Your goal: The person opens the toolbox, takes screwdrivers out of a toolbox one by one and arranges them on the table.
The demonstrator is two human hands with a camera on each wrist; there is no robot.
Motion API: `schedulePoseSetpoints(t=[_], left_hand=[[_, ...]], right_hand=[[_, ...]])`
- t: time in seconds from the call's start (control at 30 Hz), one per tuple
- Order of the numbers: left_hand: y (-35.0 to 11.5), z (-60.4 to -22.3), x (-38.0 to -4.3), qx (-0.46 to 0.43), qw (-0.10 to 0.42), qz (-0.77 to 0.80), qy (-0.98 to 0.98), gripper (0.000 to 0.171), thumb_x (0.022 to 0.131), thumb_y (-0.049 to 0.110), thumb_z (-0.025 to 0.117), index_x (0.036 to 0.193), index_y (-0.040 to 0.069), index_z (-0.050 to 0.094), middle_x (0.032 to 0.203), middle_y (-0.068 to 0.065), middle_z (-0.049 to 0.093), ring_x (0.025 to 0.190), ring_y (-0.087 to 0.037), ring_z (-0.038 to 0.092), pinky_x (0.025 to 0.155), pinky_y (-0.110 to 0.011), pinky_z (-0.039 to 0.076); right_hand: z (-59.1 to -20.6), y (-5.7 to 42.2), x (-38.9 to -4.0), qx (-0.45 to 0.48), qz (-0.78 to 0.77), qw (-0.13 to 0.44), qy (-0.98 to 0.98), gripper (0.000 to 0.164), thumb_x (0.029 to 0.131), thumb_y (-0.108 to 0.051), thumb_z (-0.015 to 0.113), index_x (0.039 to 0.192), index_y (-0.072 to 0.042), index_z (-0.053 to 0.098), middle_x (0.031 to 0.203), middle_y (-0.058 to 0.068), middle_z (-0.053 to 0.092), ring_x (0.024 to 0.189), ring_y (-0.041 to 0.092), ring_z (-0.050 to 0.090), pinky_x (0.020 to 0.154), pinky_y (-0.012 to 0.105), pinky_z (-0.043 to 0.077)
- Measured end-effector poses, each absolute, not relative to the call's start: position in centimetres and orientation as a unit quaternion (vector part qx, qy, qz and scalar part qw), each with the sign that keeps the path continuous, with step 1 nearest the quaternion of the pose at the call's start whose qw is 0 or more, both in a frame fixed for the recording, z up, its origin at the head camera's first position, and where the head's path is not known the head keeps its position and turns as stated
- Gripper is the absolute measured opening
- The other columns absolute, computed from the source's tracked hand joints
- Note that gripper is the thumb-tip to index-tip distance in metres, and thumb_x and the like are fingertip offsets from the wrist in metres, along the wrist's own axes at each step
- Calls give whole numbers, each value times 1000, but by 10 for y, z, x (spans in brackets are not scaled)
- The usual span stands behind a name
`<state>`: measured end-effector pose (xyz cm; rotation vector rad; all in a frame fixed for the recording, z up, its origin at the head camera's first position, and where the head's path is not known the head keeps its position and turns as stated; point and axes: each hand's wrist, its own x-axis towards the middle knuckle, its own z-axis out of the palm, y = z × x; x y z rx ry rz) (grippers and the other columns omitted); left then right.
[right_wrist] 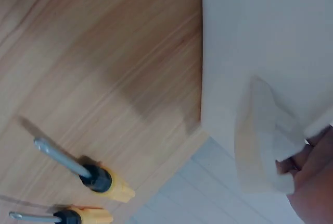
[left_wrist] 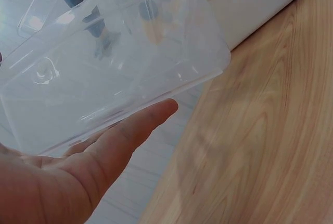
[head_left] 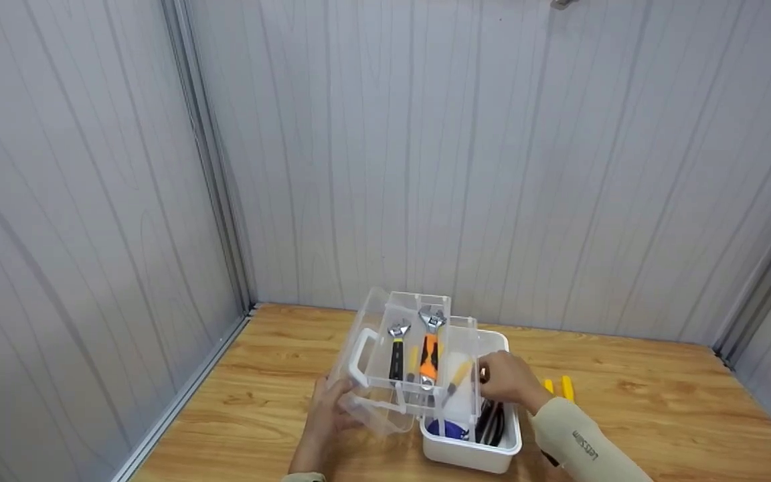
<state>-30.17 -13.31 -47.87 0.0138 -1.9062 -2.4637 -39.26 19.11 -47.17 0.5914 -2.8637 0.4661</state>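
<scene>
The left hand (head_left: 326, 410), its fingers extended and nearly straight, supports the clear lid (left_wrist: 62, 104) tipped open at the nine o'clock side of a white toolbox (head_left: 469, 456) on a wooden tabletop (head_left: 640, 402). The right hand (head_left: 511, 379), fingers curled, reaches over the toolbox's two o'clock edge; whether it has hold of anything cannot be told. Toward the toolbox's eleven o'clock, a black-handled wrench (head_left: 397, 358) and an orange-handled wrench (head_left: 430, 358) lie in the clear upper tray (head_left: 379, 361), while two yellow-handled screwdrivers (right_wrist: 119, 185) rest on the tabletop at three o'clock, apart from the toolbox.
</scene>
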Motion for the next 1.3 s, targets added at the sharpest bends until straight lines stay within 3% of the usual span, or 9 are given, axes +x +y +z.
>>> schedulePoseSetpoints(t=[0.33, 0.47, 0.83, 1.3], left_hand=[[-134, -478, -301, 10, 22, -786, -618, 57, 83, 25, 45, 130, 3, 22, 116, -26, 42, 76, -23, 61, 59, -42, 52], [-134, -477, -301, 5, 16, -787, -617, 59, 83, 26, 46, 131, 6, 20, 116, -26, 41, 80, -24, 61, 65, -42, 52], [-134, -478, -301, -2, 10, -791, -612, 63, 82, 28, 47, 133, 6, 17, 119, -28, 38, 83, -25, 61, 68, -43, 52], [-133, -478, -301, -3, 13, -796, -605, 58, 84, 24, 46, 131, 5, 20, 120, -26, 39, 77, -23, 61, 62, -42, 52]], right_hand=[[-442, 214, -388, 163, 200, 84, -962, 8, 67, -26, 62, 75, -25, 61, 64, -8, 54, 54, 11, 47, 46, 25, 37], [-440, 230, -387, 138, 215, 85, -963, 8, 67, -26, 63, 75, -25, 61, 63, -6, 54, 53, 12, 46, 45, 25, 36], [-457, 280, -384, 94, 228, 92, -965, 11, 70, -32, 66, 74, -23, 61, 67, -3, 56, 53, 12, 47, 44, 25, 38], [-485, 333, -377, 29, 214, 29, -976, 14, 69, -24, 63, 81, -16, 62, 69, -1, 57, 54, 13, 45, 44, 25, 35]])
